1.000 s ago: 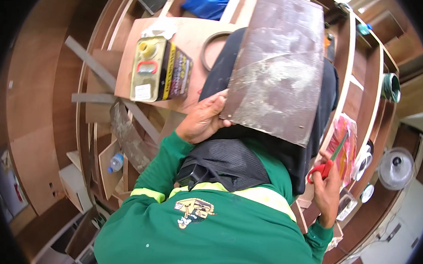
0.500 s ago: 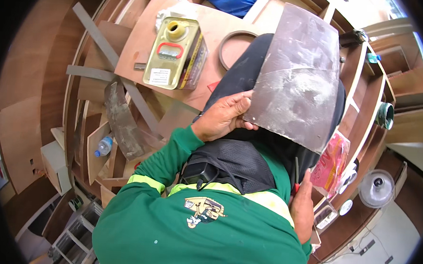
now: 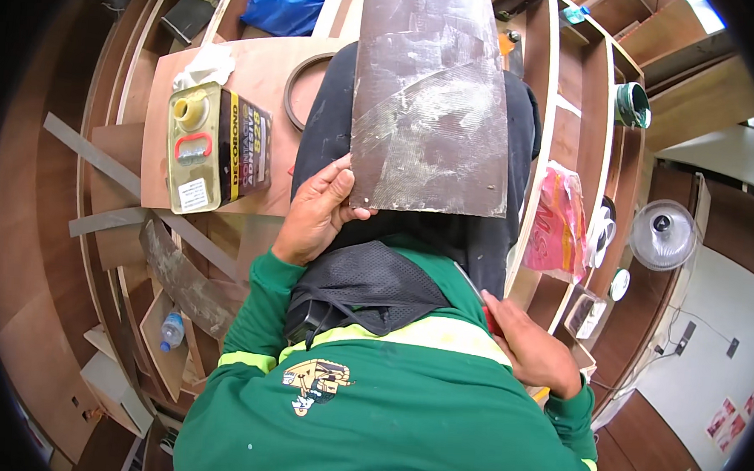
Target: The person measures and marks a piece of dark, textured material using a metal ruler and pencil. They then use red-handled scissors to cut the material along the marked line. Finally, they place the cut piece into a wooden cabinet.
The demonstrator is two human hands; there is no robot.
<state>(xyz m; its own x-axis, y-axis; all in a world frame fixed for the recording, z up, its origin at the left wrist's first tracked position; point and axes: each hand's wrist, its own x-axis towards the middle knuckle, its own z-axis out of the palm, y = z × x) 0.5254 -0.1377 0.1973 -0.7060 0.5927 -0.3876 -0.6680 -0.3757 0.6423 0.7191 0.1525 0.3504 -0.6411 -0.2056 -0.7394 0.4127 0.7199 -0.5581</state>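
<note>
1. We take the metal can [image 3: 200, 154], gold with a yellow spout, as our landmark; it stands on a pale wooden panel [image 3: 266, 80].
2. To the right of the can, the brown sheet [image 3: 435, 111] lies over the thighs, its surface streaked with whitish smears.
3. Right of the can and slightly nearer the body, we see the left hand [image 3: 314, 211] pinching the sheet's lower left corner, thumb on top and fingertips underneath.
4. Farther right of the can and closer to the waist, the right hand [image 3: 537, 346] curls around the red handle of the scissors [image 3: 491, 320]. Their blade points up and left over the lap; we cannot tell how the fingers sit in the loops.
5. Just beyond the can we find a crumpled white cloth [image 3: 204, 66]; a brown ring [image 3: 289, 94] lies up and right of it.
6. Well to the can's right, past the sheet, we see a pink bag [image 3: 557, 224].
7. Below the can, toward the body, we spot a plastic bottle [image 3: 172, 330].
</note>
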